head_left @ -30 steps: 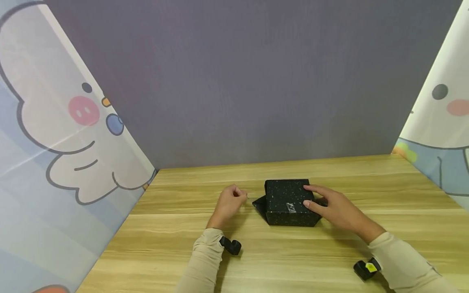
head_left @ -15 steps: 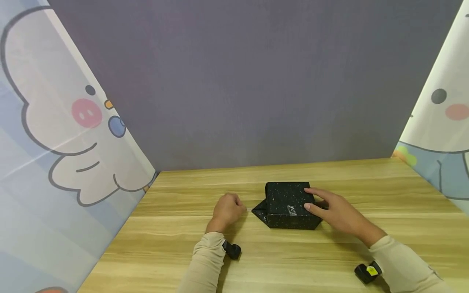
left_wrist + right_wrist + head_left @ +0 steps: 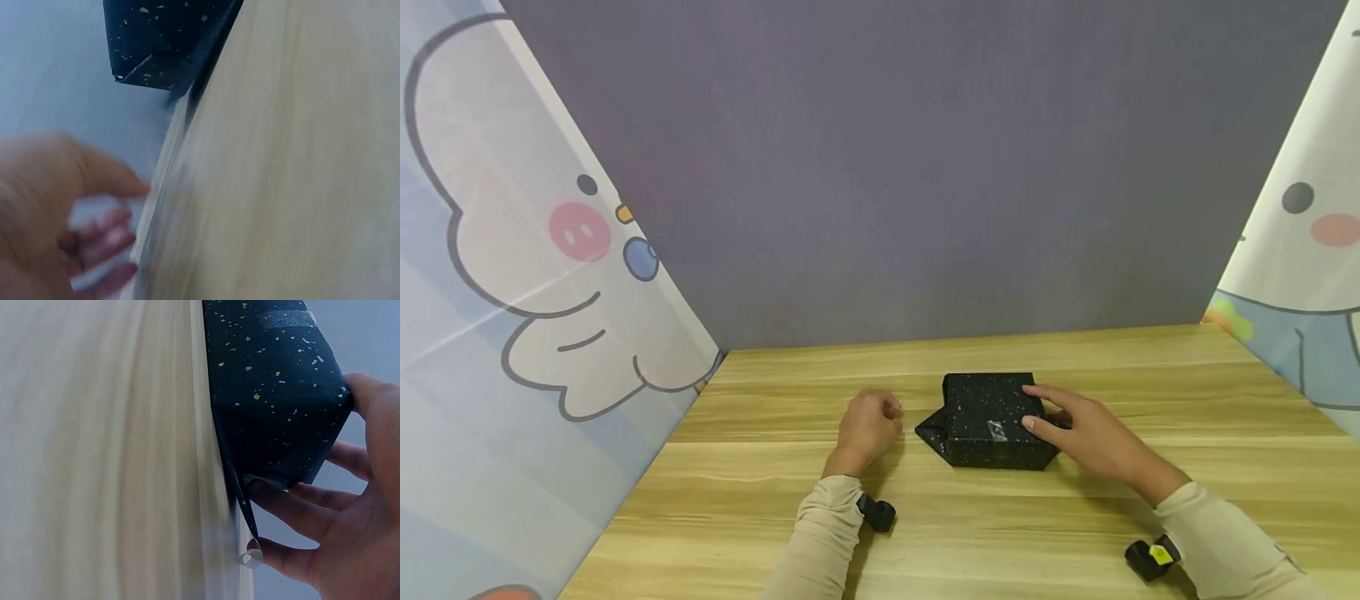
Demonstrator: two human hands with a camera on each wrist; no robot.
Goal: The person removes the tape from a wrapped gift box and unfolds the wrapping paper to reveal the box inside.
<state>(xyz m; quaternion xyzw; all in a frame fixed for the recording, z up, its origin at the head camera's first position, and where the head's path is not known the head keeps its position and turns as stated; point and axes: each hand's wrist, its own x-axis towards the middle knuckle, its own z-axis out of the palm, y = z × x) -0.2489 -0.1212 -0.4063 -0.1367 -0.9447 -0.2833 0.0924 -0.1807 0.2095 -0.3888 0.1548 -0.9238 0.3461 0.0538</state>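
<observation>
A box wrapped in black speckled paper lies on the table, with a small piece of clear tape on its top. From its left end a folded pointed paper flap sticks out. My left hand is just left of that flap; its fingers are loosely bent and apart from the thumb. A faint clear strip shows between hand and flap tip. My right hand grips the box's right end, thumb and a finger on top. In the right wrist view, other fingers touch the end flap, where a curl of clear tape hangs.
The wood-grain table runs back to a grey panel. Cartoon-printed sheets stand at the left and right sides. Each wrist wears a black camera.
My left hand first pinched a thin clear strip beside the flap, then lowered toward the table, and its fingers have now loosened. My right hand stays on the box.
</observation>
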